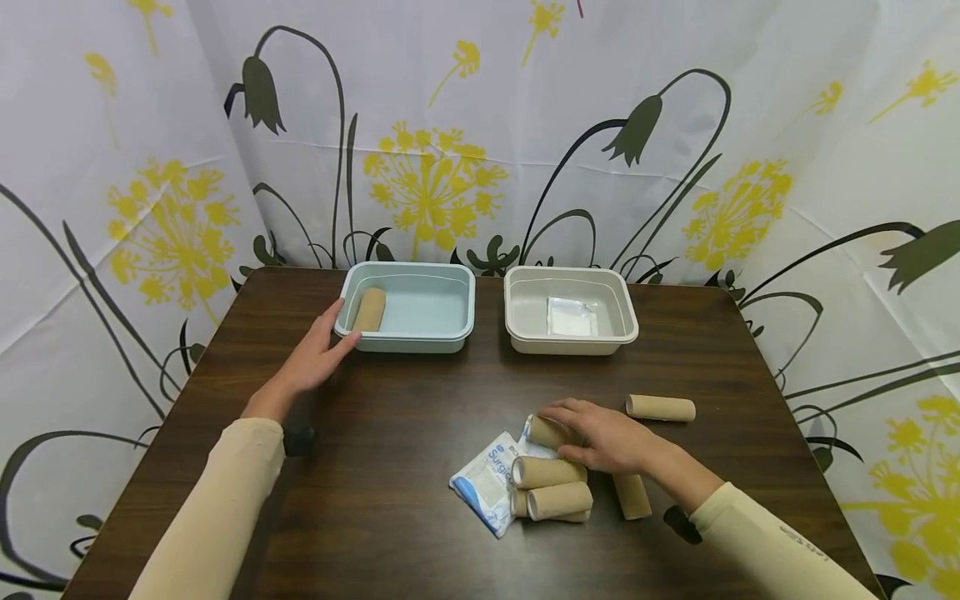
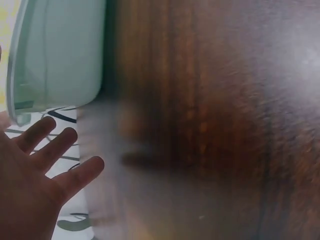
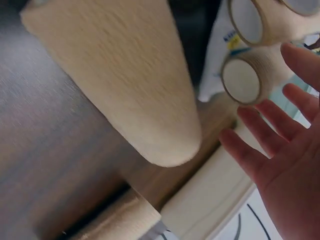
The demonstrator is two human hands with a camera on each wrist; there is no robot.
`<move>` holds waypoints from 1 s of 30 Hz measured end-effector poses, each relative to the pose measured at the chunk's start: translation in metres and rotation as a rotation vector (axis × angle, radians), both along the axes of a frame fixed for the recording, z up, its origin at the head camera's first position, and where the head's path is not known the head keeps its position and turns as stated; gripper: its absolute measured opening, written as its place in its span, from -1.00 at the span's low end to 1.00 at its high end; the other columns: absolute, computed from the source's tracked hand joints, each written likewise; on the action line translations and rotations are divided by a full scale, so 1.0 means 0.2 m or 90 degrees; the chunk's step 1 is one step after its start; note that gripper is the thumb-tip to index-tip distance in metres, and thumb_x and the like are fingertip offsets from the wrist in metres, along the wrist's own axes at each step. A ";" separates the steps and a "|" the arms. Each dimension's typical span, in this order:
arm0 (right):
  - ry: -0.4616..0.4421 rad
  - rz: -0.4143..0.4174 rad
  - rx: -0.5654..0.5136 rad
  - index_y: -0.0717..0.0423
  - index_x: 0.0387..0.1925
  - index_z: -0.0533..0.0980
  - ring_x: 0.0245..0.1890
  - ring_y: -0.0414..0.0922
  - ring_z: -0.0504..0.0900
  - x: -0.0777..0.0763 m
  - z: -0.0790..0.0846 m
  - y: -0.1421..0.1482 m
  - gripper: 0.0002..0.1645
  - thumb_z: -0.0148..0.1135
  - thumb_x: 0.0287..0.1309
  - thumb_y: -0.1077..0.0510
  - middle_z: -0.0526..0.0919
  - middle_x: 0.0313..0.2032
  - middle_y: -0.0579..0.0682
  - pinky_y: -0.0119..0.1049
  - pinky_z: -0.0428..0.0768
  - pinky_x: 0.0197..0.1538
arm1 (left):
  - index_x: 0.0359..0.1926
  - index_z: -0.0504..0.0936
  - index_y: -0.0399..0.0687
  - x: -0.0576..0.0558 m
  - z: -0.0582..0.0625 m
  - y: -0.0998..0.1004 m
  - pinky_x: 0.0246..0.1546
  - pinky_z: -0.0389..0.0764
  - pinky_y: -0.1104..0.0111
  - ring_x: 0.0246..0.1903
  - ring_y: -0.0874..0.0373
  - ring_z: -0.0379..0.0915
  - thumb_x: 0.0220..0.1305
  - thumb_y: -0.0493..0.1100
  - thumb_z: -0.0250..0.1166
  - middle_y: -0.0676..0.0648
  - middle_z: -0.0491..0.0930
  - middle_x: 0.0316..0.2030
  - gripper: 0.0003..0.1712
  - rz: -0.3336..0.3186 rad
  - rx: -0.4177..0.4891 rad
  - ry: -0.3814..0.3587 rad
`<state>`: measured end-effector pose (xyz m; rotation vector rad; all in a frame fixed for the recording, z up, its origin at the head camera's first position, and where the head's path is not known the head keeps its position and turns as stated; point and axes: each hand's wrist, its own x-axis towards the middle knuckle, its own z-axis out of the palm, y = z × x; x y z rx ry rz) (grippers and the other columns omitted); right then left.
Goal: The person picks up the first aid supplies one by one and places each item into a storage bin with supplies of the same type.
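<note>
Left hand (image 1: 310,354), fingers spread, at rectangular pale-blue plastic bin (image 1: 408,343); right hand (image 1: 611,435), fingers apart over brown cardboard tube (image 1: 546,432); best pinched lightly mid-barrel.

In front of you is a dark brown wood-grain table (image 1: 375,467). Beyond its far edge and at both sides, observe creased white fabric (image 1: 570,100), printed with yellow flower heads (image 1: 427,179), drooping grey-green bell-shaped blooms (image 1: 262,93) and curved stems. In your left wrist view, note pale glare (image 2: 305,55) on the wood.
</note>
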<state>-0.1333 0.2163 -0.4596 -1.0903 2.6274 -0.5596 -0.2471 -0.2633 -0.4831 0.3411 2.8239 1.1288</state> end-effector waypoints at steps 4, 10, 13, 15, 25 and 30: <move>0.013 0.009 -0.019 0.07 0.38 0.33 -0.01 -0.19 0.54 0.01 -0.04 0.00 -0.32 0.29 0.28 0.09 0.49 0.17 -0.03 -0.15 0.56 -0.01 | 0.57 -0.34 -0.03 0.01 -0.02 0.01 0.30 -0.10 -0.29 0.47 -0.30 -0.28 0.47 0.21 0.00 -0.30 -0.27 0.52 -0.04 0.005 0.012 -0.002; 0.031 0.009 -0.038 0.05 0.36 0.35 -0.01 -0.23 0.54 0.01 -0.08 0.00 -0.34 0.30 0.26 0.12 0.51 0.15 -0.07 -0.18 0.56 -0.01 | 0.56 -0.38 -0.03 0.01 -0.03 0.02 0.32 -0.14 -0.26 0.48 -0.28 -0.32 0.48 0.18 0.01 -0.28 -0.31 0.53 -0.04 0.009 0.028 0.006; 0.039 0.011 -0.048 0.06 0.35 0.37 -0.05 -0.25 0.55 0.01 -0.09 0.00 -0.35 0.32 0.25 0.15 0.53 0.11 -0.08 -0.20 0.57 -0.04 | 0.56 -0.37 -0.06 0.01 -0.04 0.03 0.33 -0.14 -0.25 0.48 -0.27 -0.32 0.48 0.18 0.01 -0.28 -0.32 0.53 -0.03 0.012 0.028 0.012; 0.040 0.011 -0.052 0.07 0.35 0.37 -0.09 -0.26 0.55 0.00 -0.09 -0.01 -0.34 0.32 0.24 0.16 0.54 0.08 -0.08 -0.22 0.57 -0.06 | 0.56 -0.38 -0.06 0.00 -0.04 0.03 0.33 -0.14 -0.24 0.48 -0.27 -0.32 0.48 0.18 0.01 -0.26 -0.33 0.53 -0.03 0.014 0.028 0.013; 0.023 0.017 -0.052 0.13 0.33 0.37 -0.15 -0.24 0.53 -0.01 -0.05 -0.03 -0.35 0.32 0.23 0.18 0.57 0.04 -0.06 -0.23 0.55 -0.09 | 0.55 -0.46 0.02 0.01 -0.04 0.04 0.33 -0.14 -0.24 0.48 -0.24 -0.34 0.48 0.21 -0.02 -0.21 -0.38 0.54 -0.01 0.014 0.017 0.000; 0.024 0.012 -0.076 0.11 0.32 0.39 -0.11 -0.24 0.54 -0.05 0.01 -0.06 -0.37 0.31 0.23 0.18 0.57 0.08 -0.05 -0.22 0.56 -0.07 | 0.54 -0.48 -0.01 0.01 -0.04 0.05 0.35 -0.16 -0.21 0.49 -0.23 -0.37 0.49 0.20 -0.02 -0.21 -0.41 0.53 0.00 0.014 0.011 -0.002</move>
